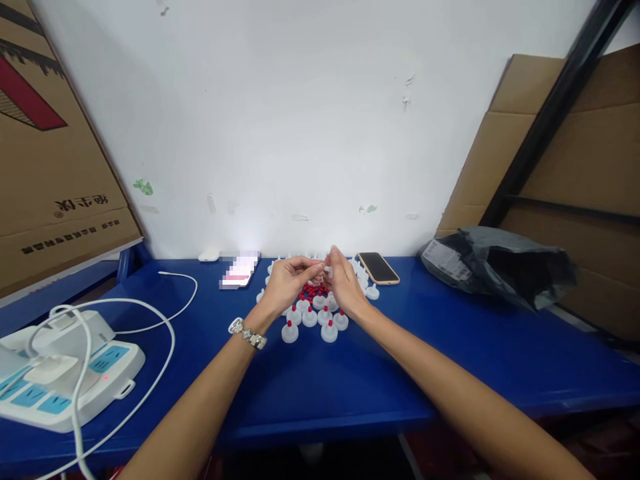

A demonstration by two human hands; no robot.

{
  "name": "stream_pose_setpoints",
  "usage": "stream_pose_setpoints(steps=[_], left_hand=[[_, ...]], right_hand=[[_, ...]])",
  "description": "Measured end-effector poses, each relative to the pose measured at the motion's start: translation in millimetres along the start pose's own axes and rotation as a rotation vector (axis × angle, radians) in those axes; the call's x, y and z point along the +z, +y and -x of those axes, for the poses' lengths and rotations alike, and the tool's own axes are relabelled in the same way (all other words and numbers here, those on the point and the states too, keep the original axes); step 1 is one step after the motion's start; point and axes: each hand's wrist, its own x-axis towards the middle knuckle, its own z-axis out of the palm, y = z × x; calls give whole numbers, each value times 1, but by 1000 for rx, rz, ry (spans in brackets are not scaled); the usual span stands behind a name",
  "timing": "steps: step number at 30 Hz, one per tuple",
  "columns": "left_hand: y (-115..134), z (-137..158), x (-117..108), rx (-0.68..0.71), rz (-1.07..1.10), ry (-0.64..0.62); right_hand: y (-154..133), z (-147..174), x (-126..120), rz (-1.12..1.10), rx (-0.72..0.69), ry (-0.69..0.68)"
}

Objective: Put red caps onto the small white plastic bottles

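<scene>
My left hand [283, 287] and my right hand [347, 288] meet above a cluster of small parts on the blue table. A white nozzle cap [328, 270] shows partly between the fingers of my right hand. The thumb and forefinger of my left hand are pinched close beside it; whatever they hold is too small to make out. Below the hands lies a pile of small red tips [311, 291]. Nearer me stand several white caps with red tips on top [309, 317]. White caps without red [373, 292] sit to the right, partly hidden by my hand.
A white power strip [120, 381] with looping white cables [167, 363] lies at left. One phone [379, 268] rests behind right, another [245, 270] behind left. A grey plastic bag [500, 263] is at right. Cardboard boxes [60, 153] flank the table [320, 400]; a wall backs it.
</scene>
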Motion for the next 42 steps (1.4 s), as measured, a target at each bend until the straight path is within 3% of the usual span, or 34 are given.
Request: stream_pose_setpoints(steps=[5, 9, 13, 17, 24, 31, 35, 39, 42], left_hand=[[5, -7, -23, 46, -101, 8], [0, -10, -35, 63, -222, 35], [-6, -10, -48, 126, -525, 108], [-11, -9, -59, 155, -808, 66], [-20, -8, -62, 136, -956, -7], [-21, -8, -63, 109, -1010, -25], [-21, -8, -62, 103, -1025, -26], [-22, -9, -63, 105, -1033, -34], [-24, -10, -64, 97, -1044, -41]], right_hand=[[-16, -7, -11, 35, -78, -178], [-12, -18, -15, 233, -120, -126], [5, -39, -7, 341, -86, -200], [23, -60, 11, 413, -75, -308], [33, -75, 25, 743, -88, -445], [33, -76, 25, 792, -64, -517], [36, -78, 23, 786, -44, -495], [41, -86, 23, 790, -8, -362], [45, -93, 27, 849, 27, -363]])
